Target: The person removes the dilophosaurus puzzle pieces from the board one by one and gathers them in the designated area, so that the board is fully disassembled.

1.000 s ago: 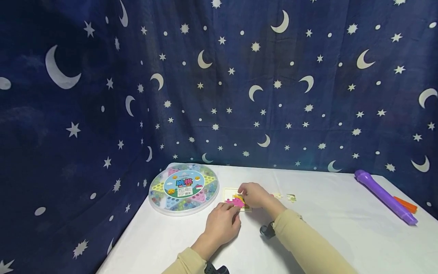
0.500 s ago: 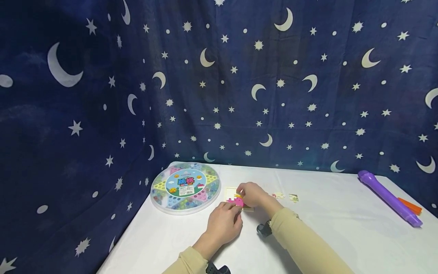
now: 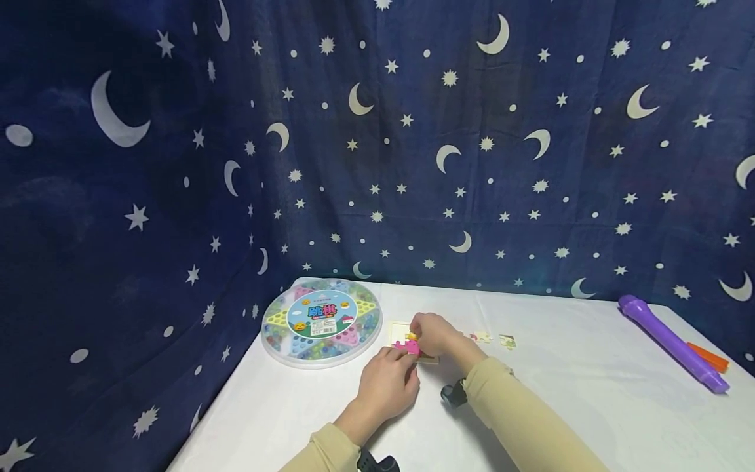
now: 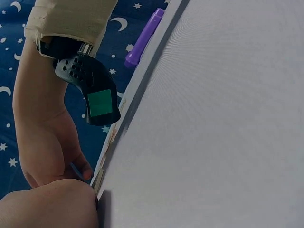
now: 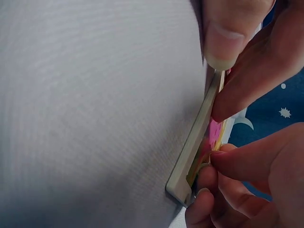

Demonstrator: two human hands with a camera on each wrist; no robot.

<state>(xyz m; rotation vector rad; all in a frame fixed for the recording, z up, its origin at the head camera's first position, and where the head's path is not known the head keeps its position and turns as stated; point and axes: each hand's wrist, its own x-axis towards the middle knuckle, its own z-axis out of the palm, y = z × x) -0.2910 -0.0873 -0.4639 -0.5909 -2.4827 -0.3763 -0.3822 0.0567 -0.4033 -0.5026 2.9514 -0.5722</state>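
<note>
A small square puzzle tray (image 3: 398, 325) with a pale rim lies on the table in the head view. Pink puzzle pieces (image 3: 406, 347) sit inside it, and a bit of yellow (image 3: 412, 337) shows by the right fingertips. My left hand (image 3: 387, 383) grips the tray's near edge; in the right wrist view its thumb (image 5: 225, 45) presses the rim's side while a finger lies over the face. Above the tray's right part, my right hand (image 3: 435, 334) pinches a puzzle piece, mostly hidden by the fingers; its thumb (image 5: 237, 159) shows at the tray's inner edge.
Loose puzzle pieces (image 3: 480, 337) lie right of the tray, with another piece (image 3: 507, 341) beyond. A round Chinese checkers set (image 3: 321, 324) stands at the left. At the far right are a purple stick (image 3: 672, 343) and an orange item (image 3: 708, 357). A star-patterned curtain (image 3: 501, 164) borders the table.
My right hand has shifted slightly left over the tray and now covers more of the picture beside the pink pieces. My left hand stays at the near edge. The head view has turned a little.
</note>
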